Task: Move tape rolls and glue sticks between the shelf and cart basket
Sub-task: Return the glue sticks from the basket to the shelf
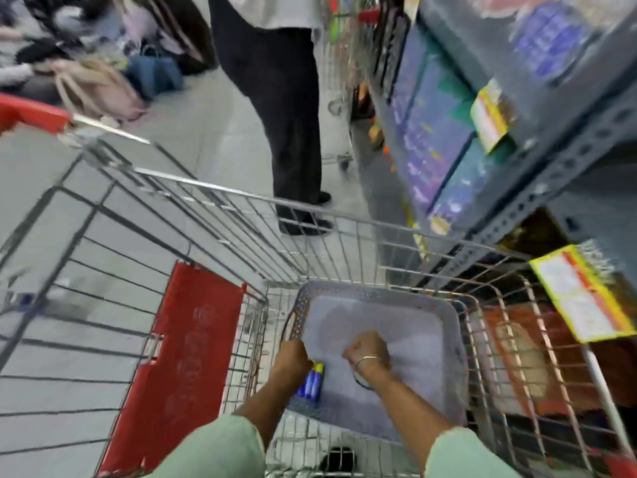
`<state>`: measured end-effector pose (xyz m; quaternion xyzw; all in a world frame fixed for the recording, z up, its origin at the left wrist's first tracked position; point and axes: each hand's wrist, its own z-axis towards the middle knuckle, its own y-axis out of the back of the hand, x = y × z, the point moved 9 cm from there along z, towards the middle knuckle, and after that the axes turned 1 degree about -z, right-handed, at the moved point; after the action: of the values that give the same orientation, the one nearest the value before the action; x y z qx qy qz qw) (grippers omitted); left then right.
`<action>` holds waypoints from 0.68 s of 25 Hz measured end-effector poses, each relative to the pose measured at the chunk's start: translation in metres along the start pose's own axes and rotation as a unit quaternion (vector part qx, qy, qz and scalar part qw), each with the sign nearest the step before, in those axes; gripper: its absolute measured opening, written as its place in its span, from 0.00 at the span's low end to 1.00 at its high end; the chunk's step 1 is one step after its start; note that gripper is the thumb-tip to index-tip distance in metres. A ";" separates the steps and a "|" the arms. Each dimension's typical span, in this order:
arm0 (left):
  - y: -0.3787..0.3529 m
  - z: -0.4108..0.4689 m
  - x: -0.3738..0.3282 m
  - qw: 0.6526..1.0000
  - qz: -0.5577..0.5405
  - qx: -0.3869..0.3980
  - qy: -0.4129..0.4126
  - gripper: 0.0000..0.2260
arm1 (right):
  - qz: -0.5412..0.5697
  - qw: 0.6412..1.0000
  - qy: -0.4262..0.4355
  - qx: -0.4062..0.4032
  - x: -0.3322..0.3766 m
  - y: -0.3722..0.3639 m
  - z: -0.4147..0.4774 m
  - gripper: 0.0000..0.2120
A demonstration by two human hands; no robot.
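A grey plastic basket (448,315) sits inside the wire shopping cart (241,201). Both my hands reach down into it. My left hand (293,357) is closed near the basket's left wall, right above blue glue sticks with yellow caps (312,382) lying on the basket floor; whether it grips them I cannot tell. My right hand (367,350) is curled into a fist over the middle of the basket floor, a bangle on its wrist, and nothing shows in it. No tape rolls are visible. The picture is motion-blurred.
A grey metal shelf (537,188) with yellow price tags (582,294) and colourful packets stands at the right. A person in dark trousers (289,115) stands just beyond the cart. The cart's red child-seat flap (186,357) is at the left; bags lie on the floor at far left.
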<state>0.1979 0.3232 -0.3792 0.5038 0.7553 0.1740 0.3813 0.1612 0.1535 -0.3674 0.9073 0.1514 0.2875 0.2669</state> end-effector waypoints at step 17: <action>-0.071 0.021 0.037 0.998 0.002 -0.034 0.059 0.07 | -0.239 0.970 0.035 -0.008 -0.025 -0.103 0.041 0.10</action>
<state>0.1621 0.3232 -0.4535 0.4807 0.7693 0.2301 0.3524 0.1535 0.2102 -0.4658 0.8321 0.3709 0.2478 0.3297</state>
